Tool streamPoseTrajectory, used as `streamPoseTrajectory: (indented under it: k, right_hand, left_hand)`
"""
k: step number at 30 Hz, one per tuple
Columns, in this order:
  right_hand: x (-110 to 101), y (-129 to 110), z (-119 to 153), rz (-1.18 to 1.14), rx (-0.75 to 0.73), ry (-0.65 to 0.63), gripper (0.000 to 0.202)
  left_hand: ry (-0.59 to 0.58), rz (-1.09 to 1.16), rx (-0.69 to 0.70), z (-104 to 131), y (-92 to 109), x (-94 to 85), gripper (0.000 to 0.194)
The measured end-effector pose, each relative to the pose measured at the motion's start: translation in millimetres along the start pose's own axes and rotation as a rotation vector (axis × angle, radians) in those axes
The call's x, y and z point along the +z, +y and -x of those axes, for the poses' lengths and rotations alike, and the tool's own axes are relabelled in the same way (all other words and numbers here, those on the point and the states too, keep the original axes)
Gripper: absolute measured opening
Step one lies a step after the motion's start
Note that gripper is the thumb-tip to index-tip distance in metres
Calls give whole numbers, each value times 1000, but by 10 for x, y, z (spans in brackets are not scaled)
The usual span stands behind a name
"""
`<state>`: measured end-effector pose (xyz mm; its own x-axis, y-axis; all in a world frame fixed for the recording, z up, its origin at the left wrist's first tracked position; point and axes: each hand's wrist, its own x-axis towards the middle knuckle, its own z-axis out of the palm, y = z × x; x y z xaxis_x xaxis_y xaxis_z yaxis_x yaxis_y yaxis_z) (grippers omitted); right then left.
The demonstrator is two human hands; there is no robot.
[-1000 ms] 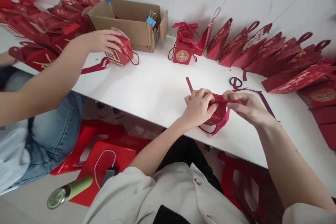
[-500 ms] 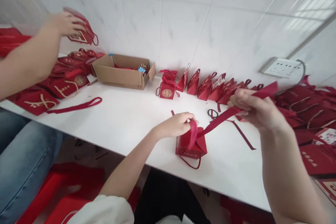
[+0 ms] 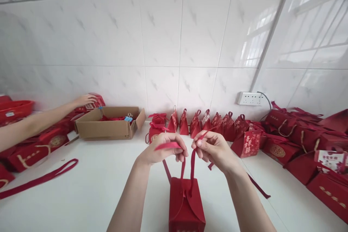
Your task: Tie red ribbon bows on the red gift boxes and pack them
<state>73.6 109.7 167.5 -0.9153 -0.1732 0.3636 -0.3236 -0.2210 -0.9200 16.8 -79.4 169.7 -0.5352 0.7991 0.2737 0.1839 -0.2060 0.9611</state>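
A small red gift box (image 3: 187,212) with folded top flaps stands on the white table in front of me. Dark red ribbon (image 3: 192,170) rises in two strands from the middle of its top. My left hand (image 3: 165,148) pinches one strand, and a loose end of it lies across the fingers. The other strand is pinched between thumb and fingers of my right hand (image 3: 214,148), its tip sticking up. Both hands are above the box, close together but apart. Another piece of ribbon shows behind the box on the left.
Several red triangular boxes (image 3: 195,125) line the wall, beside a bow-tied box (image 3: 156,128). A cardboard box (image 3: 106,130) with clips stands left; a co-worker's arm (image 3: 46,119) reaches behind it. Red boxes (image 3: 299,134) are piled right. A looped ribbon (image 3: 43,177) lies left.
My right hand has come in from the right, close to my left hand. Both hands now hold ribbon strands up above the box. The view has tilted upward. The co-worker's hand has lowered a red box.
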Motion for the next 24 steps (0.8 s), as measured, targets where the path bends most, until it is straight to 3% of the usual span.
streamPoseTrajectory:
  k: [3,7,13,16,20,24]
  right_hand:
    - [25,-45,-30,97,2,47,35]
    - [10,-105,-12,261,23,6,31]
    - [-30,-82,-6,126,11,76,31]
    - [-18,-68,-26,60,10,121,33]
    - [12,-64,-37,95,-54,151,29]
    - [35,-66,-10,114,-51,150,29]
  left_hand:
    - [95,-81,41,-82,0,24,20]
    - [159,-113,81,-154,27,57,26]
    - [334,145,211,-201,10,160,30]
    - [384,171,140,-253,-17,216,26]
    - [479,34,30,-317,-43,300,24]
    - [455,-179,-17,-280,-2,402,25]
